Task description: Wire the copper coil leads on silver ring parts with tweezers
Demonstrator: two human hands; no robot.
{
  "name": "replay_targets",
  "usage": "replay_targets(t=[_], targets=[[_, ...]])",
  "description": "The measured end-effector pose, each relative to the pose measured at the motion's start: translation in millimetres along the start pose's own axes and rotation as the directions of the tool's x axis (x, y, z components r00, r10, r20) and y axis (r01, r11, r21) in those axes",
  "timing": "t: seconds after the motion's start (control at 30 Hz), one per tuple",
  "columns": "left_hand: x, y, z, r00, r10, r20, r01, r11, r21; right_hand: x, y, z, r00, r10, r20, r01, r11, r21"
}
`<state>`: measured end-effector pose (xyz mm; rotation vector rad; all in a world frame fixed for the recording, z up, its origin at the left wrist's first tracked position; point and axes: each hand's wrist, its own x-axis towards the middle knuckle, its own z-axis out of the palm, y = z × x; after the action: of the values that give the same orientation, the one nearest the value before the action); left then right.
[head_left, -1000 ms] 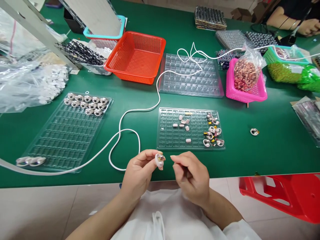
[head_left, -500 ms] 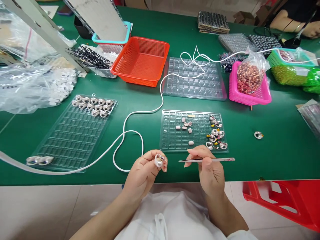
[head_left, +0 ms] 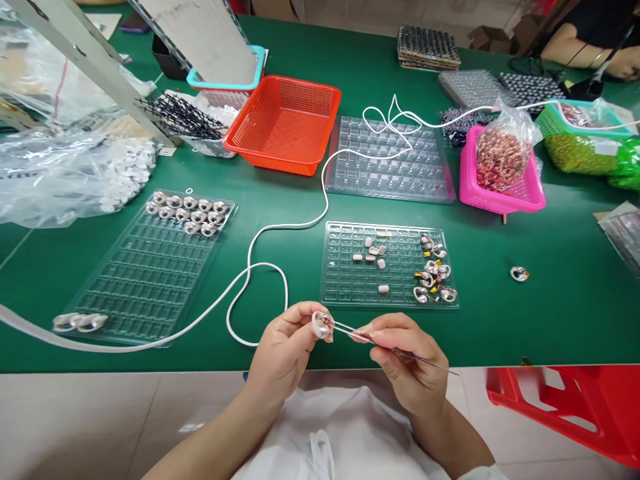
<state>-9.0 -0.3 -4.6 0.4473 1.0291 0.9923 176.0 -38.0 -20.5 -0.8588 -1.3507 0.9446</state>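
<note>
Between thumb and fingers, my left hand (head_left: 285, 350) pinches a small white and silver earbud-like shell (head_left: 321, 325) with its inner side showing. My right hand (head_left: 413, 357) holds metal tweezers (head_left: 357, 332), their two tips at the shell's opening; whether they grip a part inside is too small to tell. Just beyond my hands lies a clear blister tray (head_left: 350, 287). On its right side sit several similar shells (head_left: 431, 270) with yellow and dark bits attached, and several small pale blocks (head_left: 370, 257) lie at its middle. One more shell (head_left: 519, 273) rests alone on the green table, to the right.
At left, another clear tray (head_left: 140, 273) carries several silver shells. A white cable (head_left: 260, 230) winds across the table (head_left: 280, 193). Farther back stand an orange basket (head_left: 285, 123), a clear tray stack (head_left: 390, 160) and a pink basket (head_left: 500, 190). Another person's arm (head_left: 575, 50) shows at far right.
My right hand has turned the tweezers and brought their tips left to the shell. The shell has rotated slightly in my left hand, which stays in nearly the same place.
</note>
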Motion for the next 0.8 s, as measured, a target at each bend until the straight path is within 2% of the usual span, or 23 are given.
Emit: replay_targets(t=[0.17,0.8], targets=[[-0.7,0.5,1.1,1.0,0.001,-0.008,-0.001,1.0,0.006,0.8,0.8,0.2,0.999,0.001,0.036,-0.001,1.0,-0.001],[-1.9,-0.5,0.9,1.0,0.01,-0.002,-0.01,1.0,0.028,-0.8,4.1,1.9,1.0,-0.016,0.004,0.017,0.997,-0.074]])
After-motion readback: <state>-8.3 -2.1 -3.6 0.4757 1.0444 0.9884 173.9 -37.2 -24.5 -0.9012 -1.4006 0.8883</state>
